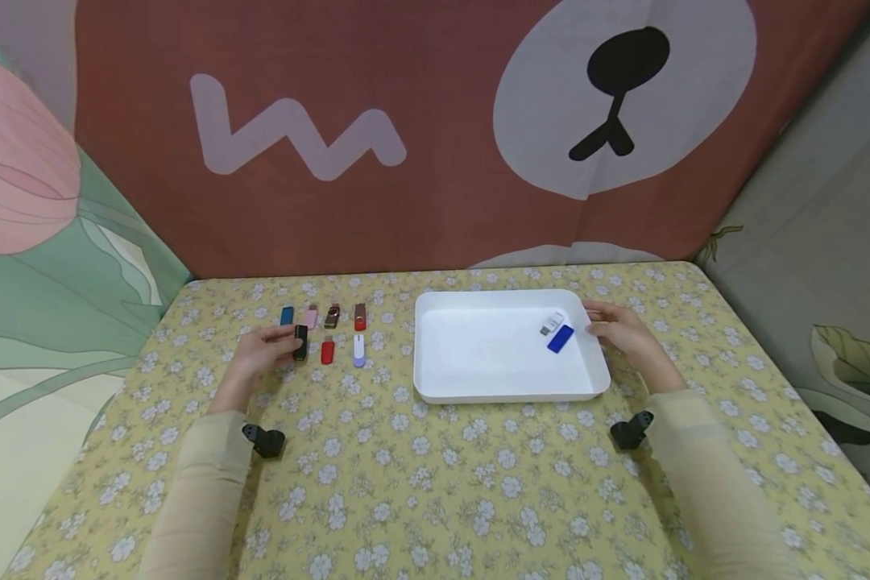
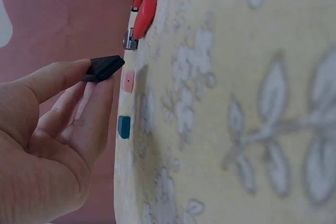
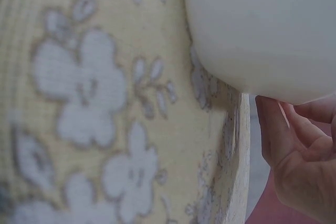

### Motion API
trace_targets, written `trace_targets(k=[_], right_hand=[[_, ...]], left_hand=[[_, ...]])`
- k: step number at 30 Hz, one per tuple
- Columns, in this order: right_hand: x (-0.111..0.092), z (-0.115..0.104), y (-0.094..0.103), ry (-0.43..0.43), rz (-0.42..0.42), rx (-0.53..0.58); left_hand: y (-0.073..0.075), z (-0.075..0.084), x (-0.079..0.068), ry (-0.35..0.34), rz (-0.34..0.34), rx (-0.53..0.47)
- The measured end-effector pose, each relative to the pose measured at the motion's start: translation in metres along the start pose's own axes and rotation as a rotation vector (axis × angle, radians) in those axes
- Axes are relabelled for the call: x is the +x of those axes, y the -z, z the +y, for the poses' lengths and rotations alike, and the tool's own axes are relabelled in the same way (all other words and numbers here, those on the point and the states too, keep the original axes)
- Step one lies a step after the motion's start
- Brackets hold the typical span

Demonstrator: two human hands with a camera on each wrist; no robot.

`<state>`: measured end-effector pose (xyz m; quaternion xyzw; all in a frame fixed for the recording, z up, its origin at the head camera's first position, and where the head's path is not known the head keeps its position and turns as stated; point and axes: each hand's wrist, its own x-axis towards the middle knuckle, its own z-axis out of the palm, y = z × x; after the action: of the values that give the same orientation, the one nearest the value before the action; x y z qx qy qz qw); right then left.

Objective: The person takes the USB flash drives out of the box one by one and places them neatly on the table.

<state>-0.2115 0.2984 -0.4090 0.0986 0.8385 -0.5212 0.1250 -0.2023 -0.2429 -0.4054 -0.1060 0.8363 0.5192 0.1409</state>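
Note:
My left hand (image 1: 259, 353) pinches a black USB flash drive (image 1: 300, 342) between thumb and fingers; in the left wrist view the black stick (image 2: 105, 68) is raised off the cloth. Around it lie more flash drives: a teal one (image 1: 287, 315), a pink one (image 1: 311, 316), a dark metal one (image 1: 332, 316), a red swivel one (image 1: 360, 316), a red one (image 1: 328, 351) and a white-lavender one (image 1: 358, 352). On the right, my right hand (image 1: 619, 329) holds the white tray (image 1: 507, 396) at its right side; its grip is partly hidden. Inside lie a white drive (image 1: 553, 323) and a blue drive (image 1: 561, 339).
A yellow floral cloth (image 1: 435, 475) covers the table. Behind it hangs a reddish-brown fabric (image 1: 442, 201) with a cartoon muzzle, close to the far edge. Patterned fabric also stands at both sides. A black wrist device (image 1: 264, 441) is on each forearm.

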Motion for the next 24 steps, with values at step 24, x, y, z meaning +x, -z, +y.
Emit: trace_targets(k=[24], right_hand=[[0.004,0.007,0.001,0.01,0.001,-0.008]], left_hand=[[0.002,-0.014,0.006,-0.01,-0.019,-0.04]])
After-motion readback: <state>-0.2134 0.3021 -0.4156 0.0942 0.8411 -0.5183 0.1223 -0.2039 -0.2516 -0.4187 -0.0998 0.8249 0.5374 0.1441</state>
